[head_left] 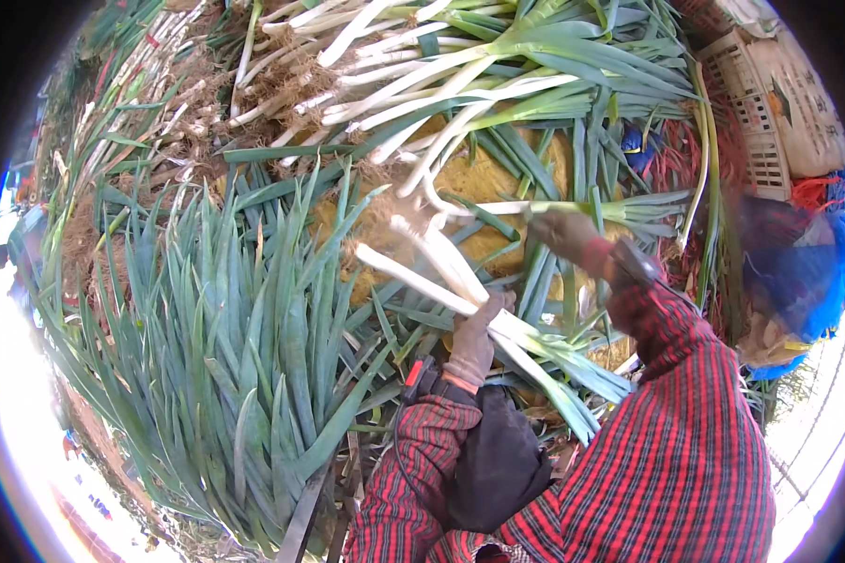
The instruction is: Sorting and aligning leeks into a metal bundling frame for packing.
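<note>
In the lower middle, my gloved left hand [479,331] is closed around a small bunch of long green onions [451,264]. Their white root ends point up and left, and the green leaves trail down to the right. My gloved right hand [565,236], blurred, has its fingers at a single green onion [493,208] lying crosswise above the bunch, and seems to grip it. Beyond both hands spreads a pile of green onions [408,84], white shanks and brown roots to the left, leaves to the right. Yellow sheeting [500,165] shows under them.
A dense stand of green leaves [253,352] fills the left side. More rooted onions [162,91] lie at upper left. On the right are red plastic ties [683,151], a white plastic crate [753,119] and a blue bag [803,274]. A metal bar [306,517] slants at bottom.
</note>
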A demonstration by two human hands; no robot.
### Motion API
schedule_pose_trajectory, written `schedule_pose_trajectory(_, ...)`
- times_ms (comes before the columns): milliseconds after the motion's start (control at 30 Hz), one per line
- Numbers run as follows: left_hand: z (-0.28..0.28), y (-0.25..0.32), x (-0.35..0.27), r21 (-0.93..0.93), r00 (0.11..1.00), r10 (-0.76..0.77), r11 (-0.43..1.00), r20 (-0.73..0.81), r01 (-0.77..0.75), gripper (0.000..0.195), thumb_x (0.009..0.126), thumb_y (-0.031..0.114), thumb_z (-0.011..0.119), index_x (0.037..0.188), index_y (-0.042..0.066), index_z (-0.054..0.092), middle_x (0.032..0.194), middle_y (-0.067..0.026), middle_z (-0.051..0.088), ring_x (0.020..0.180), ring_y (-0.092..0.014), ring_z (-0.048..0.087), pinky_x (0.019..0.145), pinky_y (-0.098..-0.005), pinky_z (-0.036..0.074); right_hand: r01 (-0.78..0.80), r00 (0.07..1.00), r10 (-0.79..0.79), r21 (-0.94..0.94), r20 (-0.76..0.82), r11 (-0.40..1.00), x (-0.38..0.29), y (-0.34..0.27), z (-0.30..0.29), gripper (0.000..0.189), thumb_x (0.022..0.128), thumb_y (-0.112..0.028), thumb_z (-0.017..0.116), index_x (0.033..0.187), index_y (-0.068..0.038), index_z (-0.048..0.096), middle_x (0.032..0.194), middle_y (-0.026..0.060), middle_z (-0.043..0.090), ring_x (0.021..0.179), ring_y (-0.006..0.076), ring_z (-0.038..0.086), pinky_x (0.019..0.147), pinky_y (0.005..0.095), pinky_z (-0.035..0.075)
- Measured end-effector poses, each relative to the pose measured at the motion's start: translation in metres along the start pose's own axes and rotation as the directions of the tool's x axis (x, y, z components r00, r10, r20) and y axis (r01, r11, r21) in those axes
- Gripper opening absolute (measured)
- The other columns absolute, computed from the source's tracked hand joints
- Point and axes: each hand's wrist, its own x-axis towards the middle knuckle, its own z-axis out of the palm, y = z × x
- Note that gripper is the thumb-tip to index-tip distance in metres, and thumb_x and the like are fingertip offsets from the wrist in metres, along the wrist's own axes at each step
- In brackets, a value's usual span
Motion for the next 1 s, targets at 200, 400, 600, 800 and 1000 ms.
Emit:
schedule_pose_trajectory(200,0.009,-0.001,-0.009,0.102,0.992,-0.011,0.995,0.124,-0.001,0.013,0.093,0.011,0.068,0.1,0.001,0.065,0.093,-0.0097,0.068,0.093,-0.021,0.066,0.09,-0.0364,0.053,0.184,0.981,-0.179,-0.627,0.071,0.757,0.07,0.014,0.022,0.029,0.086,-0.034,0.069,0.112,-0.021,0.072,0.096,0.0067,0.068,0.103,0.0316,0.064,0.101,0.0479,0.043)
schedule_pose_trajectory(400,0.017,0.007,-0.018,0.154,0.994,-0.02,0.988,0.103,0.004,0.019,0.093,0.014,0.073,0.107,0.005,0.064,0.097,-0.0106,0.07,0.092,-0.02,0.067,0.087,-0.0341,0.055,0.009,0.886,-0.114,-0.23,-0.449,0.973,0.019,0.03,-0.032,0.033,0.079,-0.042,0.077,0.107,-0.024,0.074,0.09,0.0064,0.069,0.092,0.0322,0.066,0.086,0.045,0.051)
schedule_pose_trajectory(600,0.017,0.009,-0.027,0.23,0.991,-0.028,0.973,0.128,-0.002,0.02,0.095,0.016,0.07,0.111,0.005,0.064,0.098,-0.0106,0.071,0.091,-0.019,0.067,0.085,-0.0331,0.056,-0.041,0.877,0.025,-0.023,-0.481,0.999,-0.021,0.039,-0.07,0.037,0.081,-0.041,0.076,0.111,-0.021,0.074,0.092,0.0127,0.071,0.086,0.0366,0.068,0.08,0.0483,0.053)
schedule_pose_trajectory(800,0.024,0.007,-0.03,0.262,0.976,0.046,0.96,0.212,-0.103,0.02,0.097,0.016,0.068,0.112,0.002,0.065,0.1,-0.0098,0.072,0.092,-0.018,0.067,0.086,-0.0328,0.056,0.03,0.994,-0.036,-0.06,-0.105,0.998,-0.1,0.025,-0.086,0.037,0.079,-0.04,0.079,0.108,-0.017,0.075,0.096,0.0112,0.071,0.093,0.0322,0.07,0.088,0.0454,0.053)
schedule_pose_trajectory(1000,0.016,0.006,-0.035,0.246,0.984,-0.053,0.969,0.168,0.01,0.022,0.097,0.015,0.068,0.113,0.001,0.065,0.106,-0.0114,0.071,0.099,-0.02,0.068,0.092,-0.0363,0.055,0.1,0.909,-0.158,-0.167,-0.385,0.981,-0.102,0.016,-0.068,0.025,0.075,-0.029,0.081,0.098,-0.019,0.076,0.087,0.0058,0.067,0.083,0.0325,0.064,0.074,0.0459,0.047)
